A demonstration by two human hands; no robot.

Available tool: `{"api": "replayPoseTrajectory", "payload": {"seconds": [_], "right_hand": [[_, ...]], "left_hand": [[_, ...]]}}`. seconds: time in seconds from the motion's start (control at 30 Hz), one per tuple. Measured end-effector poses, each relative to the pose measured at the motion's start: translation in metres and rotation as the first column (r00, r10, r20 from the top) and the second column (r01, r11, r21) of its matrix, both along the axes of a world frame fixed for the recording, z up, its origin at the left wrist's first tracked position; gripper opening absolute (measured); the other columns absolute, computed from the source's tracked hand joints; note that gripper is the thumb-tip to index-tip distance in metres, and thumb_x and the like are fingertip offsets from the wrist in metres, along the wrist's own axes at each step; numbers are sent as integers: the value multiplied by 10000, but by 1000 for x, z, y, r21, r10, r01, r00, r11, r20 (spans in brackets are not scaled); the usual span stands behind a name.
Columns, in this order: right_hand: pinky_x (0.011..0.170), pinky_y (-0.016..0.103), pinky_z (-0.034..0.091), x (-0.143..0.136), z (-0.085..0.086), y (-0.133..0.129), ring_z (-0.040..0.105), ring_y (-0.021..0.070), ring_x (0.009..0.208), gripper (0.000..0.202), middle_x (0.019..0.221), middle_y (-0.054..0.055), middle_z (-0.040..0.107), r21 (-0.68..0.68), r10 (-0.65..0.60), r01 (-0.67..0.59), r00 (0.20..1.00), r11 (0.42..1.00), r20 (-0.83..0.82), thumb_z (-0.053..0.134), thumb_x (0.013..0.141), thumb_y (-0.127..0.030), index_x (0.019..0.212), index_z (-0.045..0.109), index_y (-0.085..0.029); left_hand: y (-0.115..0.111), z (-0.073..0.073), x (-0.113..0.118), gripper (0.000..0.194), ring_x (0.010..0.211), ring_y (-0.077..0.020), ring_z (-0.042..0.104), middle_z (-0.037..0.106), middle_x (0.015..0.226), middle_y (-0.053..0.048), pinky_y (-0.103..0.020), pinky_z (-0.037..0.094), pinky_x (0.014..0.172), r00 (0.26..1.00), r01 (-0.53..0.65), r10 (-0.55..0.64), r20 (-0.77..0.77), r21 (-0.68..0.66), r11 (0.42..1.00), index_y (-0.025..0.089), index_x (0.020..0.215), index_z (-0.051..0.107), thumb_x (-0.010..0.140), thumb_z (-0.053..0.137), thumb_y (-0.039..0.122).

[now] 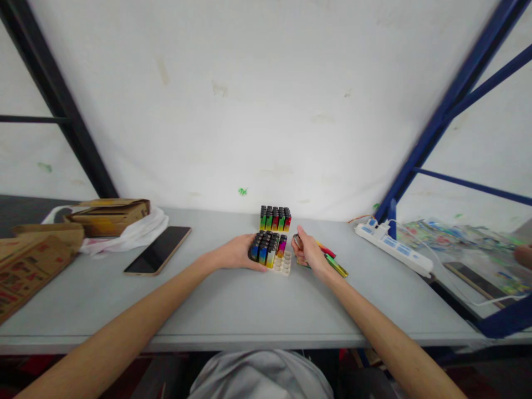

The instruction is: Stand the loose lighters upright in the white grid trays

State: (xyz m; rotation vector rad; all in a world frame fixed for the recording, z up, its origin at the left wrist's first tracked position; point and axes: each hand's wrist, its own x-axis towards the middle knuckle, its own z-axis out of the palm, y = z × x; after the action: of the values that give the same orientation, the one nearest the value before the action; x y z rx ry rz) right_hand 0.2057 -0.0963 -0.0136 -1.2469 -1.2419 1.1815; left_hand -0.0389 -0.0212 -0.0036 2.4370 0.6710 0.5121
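Note:
Before me on the table, a pale tray [282, 267] with round pockets holds upright lighters [262, 253] with black tops and blue, yellow and purple bodies; bare pockets show at its right front. My left hand [239, 252] grips the tray's left side, thumb along the front and the other fingers partly hidden behind. Just right of the tray, my right hand [311, 252] is closed on a lighter [296, 239], its metal top showing at the fingertips. Beside that hand lie loose lighters, a red one [327, 249] and a green-yellow one [337, 266].
Behind the tray stands a block of upright lighters [275, 219] by the wall. A phone [158, 250], a white plastic bag [143, 227] and cardboard boxes [110, 216] are on the left. On the right are a power strip [394, 248] and a blue metal frame [436, 122]; another person's hand [522, 256] shows beyond.

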Motion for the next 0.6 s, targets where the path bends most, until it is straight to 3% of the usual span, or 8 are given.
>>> {"api": "replayPoseTrajectory", "payload": {"seconds": [0.17,0.37,0.43,0.6], "right_hand": [[477,254,353,6,9,-7,413,134,489,578,580,-33,450,266,-67,-18,949,964,307,381,943,-757,835,587,-229],[681,290,467,17,16,-9,582,205,798,419,854,54,636,529,-272,-32,830,848,486,566,935,-615,813,629,-219],[681,296,448,18,15,-8,565,197,748,411,788,41,628,548,-312,-32,795,836,521,602,923,-594,784,659,-212],[563,285,393,13,13,-12,527,164,551,467,586,5,614,460,-300,28,792,888,532,634,891,-632,722,689,-200]], "left_hand": [[1,-1,0,832,1222,-321,628,664,1368,-79,-407,468,1083,1000,4,-4,12,5,1000,213,1361,592,650,870,542],[2,-3,1,819,1203,-316,642,680,1343,-74,-397,477,1066,1000,5,-5,14,11,1000,216,1342,606,642,873,547],[2,-4,1,829,1202,-314,642,677,1349,-76,-401,479,1065,1000,4,-4,2,15,1000,216,1349,604,646,865,570],[2,-5,0,840,1208,-317,639,674,1354,-78,-404,480,1065,1000,-7,7,2,16,1000,210,1355,602,647,860,581]]}}
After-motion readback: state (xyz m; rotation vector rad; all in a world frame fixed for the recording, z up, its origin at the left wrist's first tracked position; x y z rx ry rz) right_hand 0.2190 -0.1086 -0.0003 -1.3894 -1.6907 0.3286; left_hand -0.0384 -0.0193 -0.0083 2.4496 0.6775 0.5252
